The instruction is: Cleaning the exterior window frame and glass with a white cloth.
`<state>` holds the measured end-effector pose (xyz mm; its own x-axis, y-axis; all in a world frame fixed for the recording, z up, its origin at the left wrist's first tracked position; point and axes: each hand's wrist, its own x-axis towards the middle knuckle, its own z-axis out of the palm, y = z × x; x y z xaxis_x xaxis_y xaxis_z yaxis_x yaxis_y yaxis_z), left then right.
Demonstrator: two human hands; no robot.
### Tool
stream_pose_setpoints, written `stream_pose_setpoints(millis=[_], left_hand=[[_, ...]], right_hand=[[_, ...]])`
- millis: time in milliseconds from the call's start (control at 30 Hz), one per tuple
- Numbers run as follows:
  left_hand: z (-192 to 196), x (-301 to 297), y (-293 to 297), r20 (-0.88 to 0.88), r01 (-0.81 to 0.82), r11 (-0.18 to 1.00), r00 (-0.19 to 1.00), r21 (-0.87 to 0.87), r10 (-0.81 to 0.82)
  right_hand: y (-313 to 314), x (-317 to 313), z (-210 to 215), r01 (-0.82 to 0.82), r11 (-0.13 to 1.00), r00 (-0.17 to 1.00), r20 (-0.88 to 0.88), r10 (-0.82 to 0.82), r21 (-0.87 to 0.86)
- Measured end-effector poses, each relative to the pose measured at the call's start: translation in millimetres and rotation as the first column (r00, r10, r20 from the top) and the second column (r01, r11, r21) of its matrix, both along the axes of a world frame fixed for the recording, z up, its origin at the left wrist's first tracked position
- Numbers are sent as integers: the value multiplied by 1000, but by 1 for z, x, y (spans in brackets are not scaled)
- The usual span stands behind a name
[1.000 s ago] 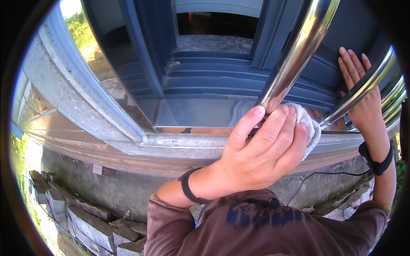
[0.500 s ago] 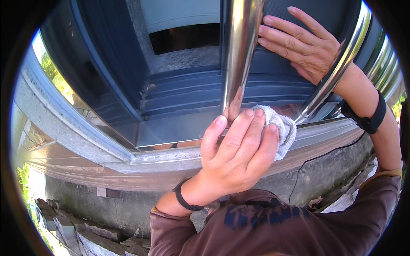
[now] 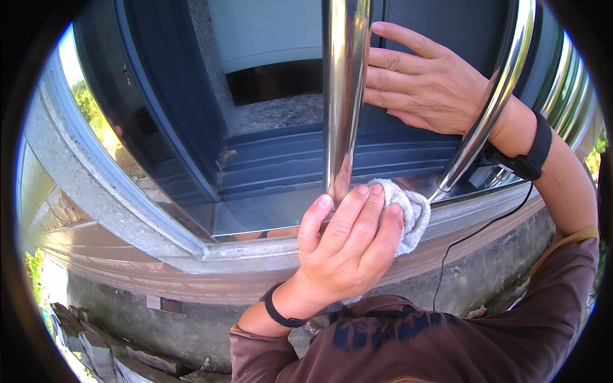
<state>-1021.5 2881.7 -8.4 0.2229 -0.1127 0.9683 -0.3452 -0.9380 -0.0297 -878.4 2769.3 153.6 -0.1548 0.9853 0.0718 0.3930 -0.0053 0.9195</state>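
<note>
A light grey, bunched cloth lies under the fingers of my left hand, which grips it at the foot of the upright shiny metal bar. The cloth is against the polished metal sill. My right hand reaches through the gap between that bar and a second metal bar to its right. Its fingers are stretched out and apart, the tips close to the first bar, and the palm side is hidden. Whether it touches the dark window frame I cannot tell.
Behind the bars are dark sliding-window tracks and a dark frame at the left. A pale stone ledge runs in front. A thin black cable hangs from near my right wrist. Broken slabs lie below at the left.
My right hand has shifted left and slightly down toward the first bar. The left hand and cloth sit slightly lower in the picture, with the whole view shifted a little too.
</note>
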Motion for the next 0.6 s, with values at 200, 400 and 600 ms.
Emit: stream_pose_setpoints(millis=[200,400,600], left_hand=[[4,-2,4,-34,37,999,999,9,-37],[1,3,3,-6,12,1000,1000,17,-12],[-1,3,3,22,28,999,999,25,-29]], right_hand=[[-22,10,0,-93,995,996,6,93,23],[-66,-6,-3,146,986,986,71,-151,79],[-96,-17,-12,417,904,884,187,-428,98]])
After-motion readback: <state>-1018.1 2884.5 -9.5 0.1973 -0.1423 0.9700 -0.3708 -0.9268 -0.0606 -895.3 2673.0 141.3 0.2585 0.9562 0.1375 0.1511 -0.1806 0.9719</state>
